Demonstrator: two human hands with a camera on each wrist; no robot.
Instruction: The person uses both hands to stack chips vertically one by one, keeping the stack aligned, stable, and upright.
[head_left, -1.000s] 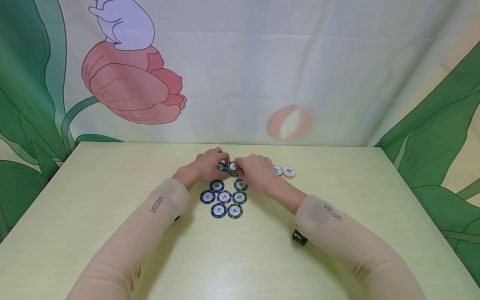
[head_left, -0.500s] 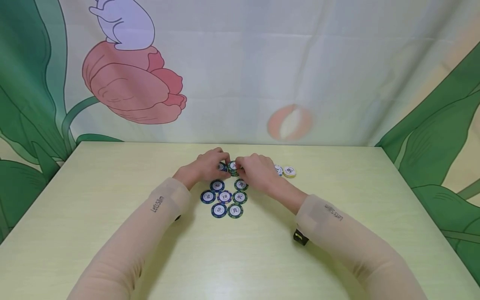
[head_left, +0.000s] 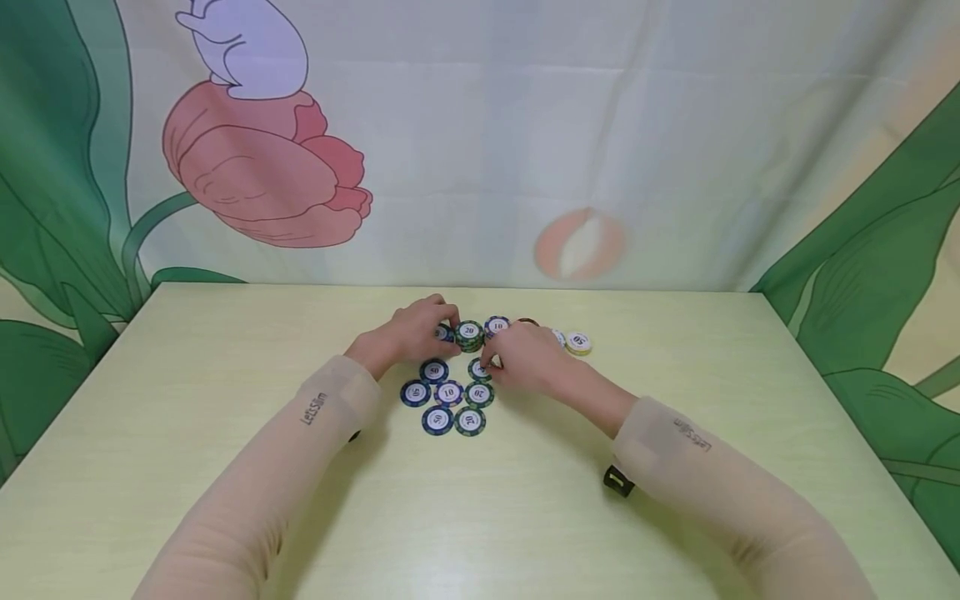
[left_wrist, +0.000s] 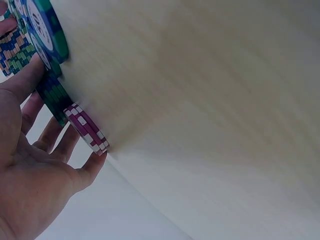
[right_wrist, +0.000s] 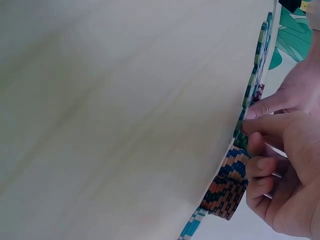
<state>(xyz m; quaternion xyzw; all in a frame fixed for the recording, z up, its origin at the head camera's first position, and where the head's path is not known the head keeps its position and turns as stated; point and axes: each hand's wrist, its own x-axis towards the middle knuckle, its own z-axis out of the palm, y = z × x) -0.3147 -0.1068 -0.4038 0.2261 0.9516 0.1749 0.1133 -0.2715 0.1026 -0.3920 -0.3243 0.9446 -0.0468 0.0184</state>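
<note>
Poker chips lie on the pale table. My left hand [head_left: 420, 327] curls around the blue chip stack [head_left: 443, 333] at the back; in the left wrist view, a fingertip touches a magenta-and-white chip stack [left_wrist: 86, 129]. My right hand [head_left: 531, 357] has its thumb and index finger pinched at a green 20 chip [head_left: 477, 367], its other fingers curled. The green 20 stack [head_left: 468, 332] stands between the hands. In front lie flat blue 50 chips [head_left: 437, 421], green 20 chips [head_left: 470, 422] and a central purple-edged 10 chip [head_left: 448, 393].
Behind the right hand stands a blue-edged 10 stack [head_left: 497, 326]; a dark stack [head_left: 528, 322] is mostly hidden. Farther right sits a yellow-edged 50 stack [head_left: 578, 342]. A printed curtain [head_left: 450, 167] hangs at the table's [head_left: 675, 542] back edge.
My right hand has moved from the green 20 stack toward the near side and slightly right, onto the flat green chip, uncovering the 10 stack. The left hand stays in place.
</note>
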